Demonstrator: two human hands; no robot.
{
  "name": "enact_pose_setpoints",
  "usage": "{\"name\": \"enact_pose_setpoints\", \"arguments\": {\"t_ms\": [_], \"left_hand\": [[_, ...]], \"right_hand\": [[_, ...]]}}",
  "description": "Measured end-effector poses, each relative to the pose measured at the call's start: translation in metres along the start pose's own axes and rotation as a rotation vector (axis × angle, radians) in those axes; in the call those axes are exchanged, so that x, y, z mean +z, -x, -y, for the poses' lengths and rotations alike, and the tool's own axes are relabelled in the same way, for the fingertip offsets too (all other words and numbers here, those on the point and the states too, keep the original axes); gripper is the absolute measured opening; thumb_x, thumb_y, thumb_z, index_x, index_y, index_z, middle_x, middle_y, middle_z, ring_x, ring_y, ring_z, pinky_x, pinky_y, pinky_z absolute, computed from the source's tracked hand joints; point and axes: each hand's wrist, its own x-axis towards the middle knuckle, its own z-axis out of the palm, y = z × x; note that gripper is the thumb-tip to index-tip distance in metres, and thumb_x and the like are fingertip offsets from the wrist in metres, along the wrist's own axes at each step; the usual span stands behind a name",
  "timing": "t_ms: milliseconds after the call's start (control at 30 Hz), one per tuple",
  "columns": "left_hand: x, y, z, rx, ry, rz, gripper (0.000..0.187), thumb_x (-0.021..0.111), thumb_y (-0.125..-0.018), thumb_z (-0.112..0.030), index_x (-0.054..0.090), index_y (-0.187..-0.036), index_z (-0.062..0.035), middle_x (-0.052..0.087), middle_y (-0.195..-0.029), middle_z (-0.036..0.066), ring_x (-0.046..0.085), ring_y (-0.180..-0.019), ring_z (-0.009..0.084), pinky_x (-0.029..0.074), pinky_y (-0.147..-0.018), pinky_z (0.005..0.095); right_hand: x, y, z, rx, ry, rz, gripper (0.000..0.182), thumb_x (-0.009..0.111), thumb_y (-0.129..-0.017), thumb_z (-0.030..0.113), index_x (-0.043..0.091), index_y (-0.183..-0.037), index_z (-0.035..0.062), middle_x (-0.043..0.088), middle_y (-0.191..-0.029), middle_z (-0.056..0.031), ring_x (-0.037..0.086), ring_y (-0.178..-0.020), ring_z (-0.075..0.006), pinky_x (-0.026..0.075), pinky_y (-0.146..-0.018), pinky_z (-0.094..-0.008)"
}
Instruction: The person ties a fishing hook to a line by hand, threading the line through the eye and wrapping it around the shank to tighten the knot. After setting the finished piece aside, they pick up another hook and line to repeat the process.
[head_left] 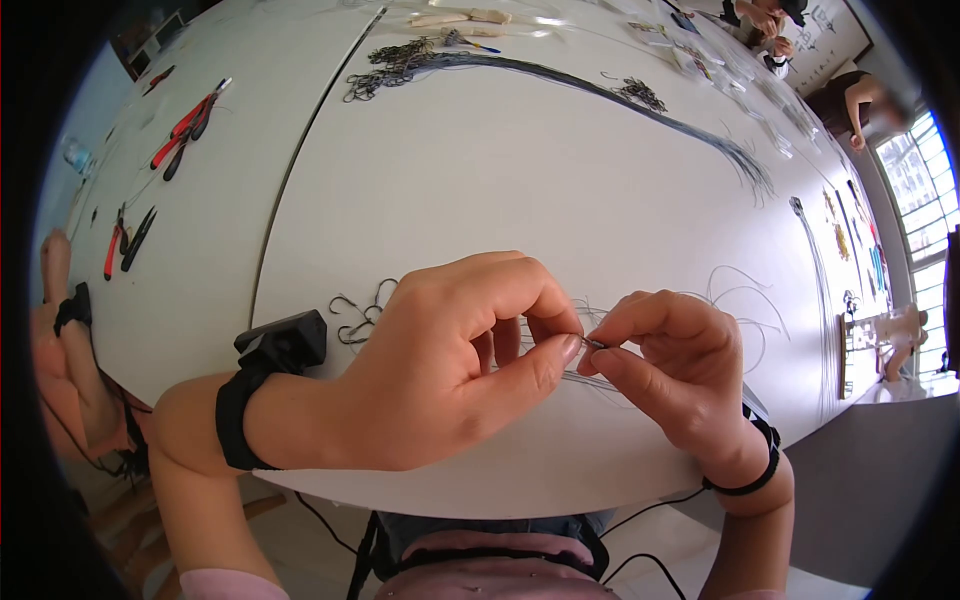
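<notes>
My left hand (460, 350) and my right hand (675, 375) meet above the near part of the white table (480, 180). Thumb and forefinger of each are pinched at opposite ends of a small dark piece (593, 344), whose kind is too small to tell. Thin pale lines (590, 380) run beneath and behind the fingers, partly hidden by both hands. Loose black fish hooks (357, 318) lie on the table beside my left hand, some of them covered by it.
A long bundle of dark lines (570, 78) ends in a cluster of hooks (390, 65); another hook pile (640, 95) lies close by. Left are red-handled pliers (185, 130) and black tweezers (139, 238). A person's arm (85, 350) is at far left; other people sit upper right.
</notes>
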Motion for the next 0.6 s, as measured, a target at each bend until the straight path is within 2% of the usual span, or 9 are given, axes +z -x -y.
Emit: {"name": "enact_pose_setpoints", "arguments": {"t_ms": [167, 300, 400, 467, 600], "left_hand": [[-0.0049, -0.0006, -0.0021, -0.080, 0.060, 0.098, 0.005, 0.059, -0.082, -0.001, 0.060, -0.087, -0.0010, 0.060, -0.079, 0.003, 0.054, -0.062, 0.0061, 0.042, -0.055, 0.0195], [-0.0005, -0.0011, -0.0064, -0.018, 0.007, 0.017, 0.006, 0.060, -0.082, -0.002, 0.061, -0.088, -0.0002, 0.060, -0.077, 0.003, 0.054, -0.063, 0.0065, 0.043, -0.055, 0.0197], [-0.0049, 0.0005, -0.0049, -0.030, -0.026, 0.118, 0.009, 0.060, -0.083, -0.003, 0.062, -0.091, 0.0009, 0.062, -0.079, 0.004, 0.055, -0.065, 0.0064, 0.044, -0.057, 0.0202], [-0.0062, 0.0005, -0.0081, -0.168, 0.126, 0.141, 0.011, 0.060, -0.086, -0.006, 0.060, -0.093, 0.0023, 0.062, -0.080, 0.004, 0.057, -0.070, 0.0068, 0.046, -0.060, 0.0206], [-0.0054, -0.0019, -0.0097, -0.275, 0.296, 0.124, 0.014, 0.059, -0.088, -0.009, 0.059, -0.093, 0.0033, 0.062, -0.081, 0.005, 0.059, -0.075, 0.0073, 0.048, -0.065, 0.0211]], "right_hand": [[0.0019, 0.0013, 0.0022, 0.031, -0.076, -0.038, 0.009, 0.065, -0.078, -0.005, 0.063, -0.087, -0.0032, 0.066, -0.083, -0.0079, 0.060, -0.075, -0.0111, 0.047, -0.070, -0.0233], [0.0016, 0.0016, -0.0019, -0.016, -0.019, 0.010, 0.007, 0.065, -0.079, -0.005, 0.063, -0.086, -0.0035, 0.066, -0.081, -0.0081, 0.061, -0.075, -0.0112, 0.047, -0.068, -0.0234], [0.0016, 0.0027, -0.0023, -0.013, 0.033, 0.041, 0.008, 0.064, -0.080, -0.004, 0.063, -0.088, -0.0041, 0.066, -0.079, -0.0082, 0.062, -0.075, -0.0115, 0.048, -0.068, -0.0234], [0.0020, 0.0025, 0.0017, 0.041, -0.039, 0.034, 0.007, 0.064, -0.081, -0.003, 0.063, -0.088, -0.0046, 0.066, -0.079, -0.0082, 0.062, -0.076, -0.0116, 0.049, -0.069, -0.0235], [0.0027, 0.0036, 0.0037, 0.148, -0.208, 0.020, 0.007, 0.063, -0.083, -0.001, 0.063, -0.089, -0.0056, 0.066, -0.080, -0.0086, 0.063, -0.077, -0.0121, 0.050, -0.072, -0.0240]]}}
